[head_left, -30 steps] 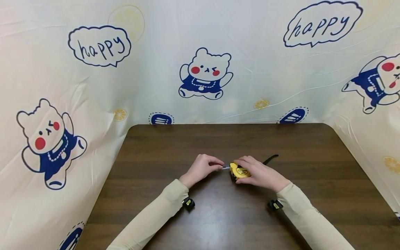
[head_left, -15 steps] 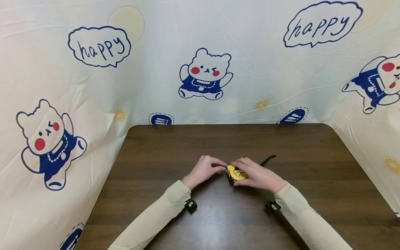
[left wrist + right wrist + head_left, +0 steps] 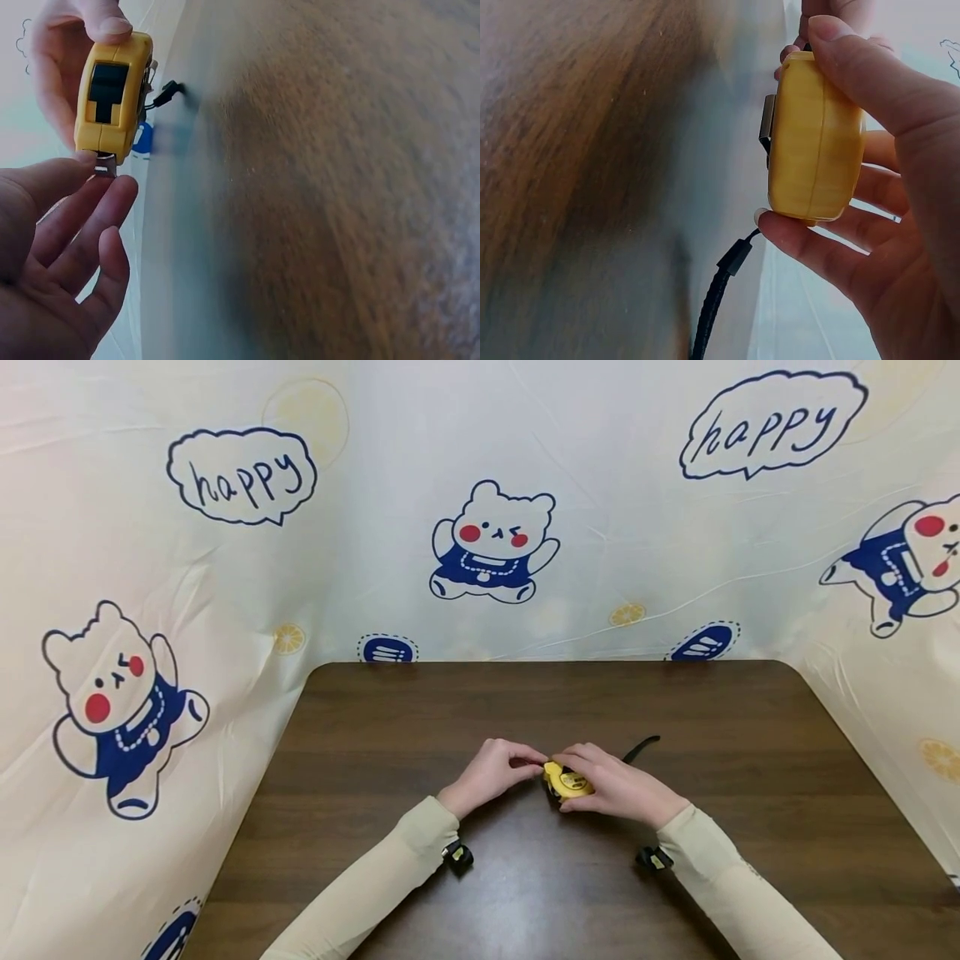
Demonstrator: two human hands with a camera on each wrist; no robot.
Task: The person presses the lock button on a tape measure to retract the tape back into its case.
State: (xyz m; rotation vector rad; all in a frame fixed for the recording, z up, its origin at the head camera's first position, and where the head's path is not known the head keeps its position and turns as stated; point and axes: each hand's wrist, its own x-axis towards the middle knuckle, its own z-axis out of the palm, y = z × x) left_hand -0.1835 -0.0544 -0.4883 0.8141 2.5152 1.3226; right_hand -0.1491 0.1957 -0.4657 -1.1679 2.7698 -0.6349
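A yellow tape measure (image 3: 572, 783) is held just over the wooden table by my right hand (image 3: 621, 787). In the right wrist view, thumb and fingers grip the case (image 3: 817, 142) at its two ends, and a metal belt clip (image 3: 766, 121) shows on its side. My left hand (image 3: 491, 774) is at the mouth of the case. Its thumb and a finger pinch the small metal end hook (image 3: 105, 166), which sits close against the case in the left wrist view. A black wrist strap (image 3: 642, 748) trails from the case behind my right hand.
The dark brown table (image 3: 420, 702) has rounded far corners. Behind and beside it hangs a pale curtain (image 3: 360, 527) printed with bears and the word "happy". Small black cameras (image 3: 457, 856) are strapped at both wrists.
A short length of blade showed between my hands a second ago; now the hook is at the case. My left hand has moved slightly right, and my right hand with the tape measure slightly left.
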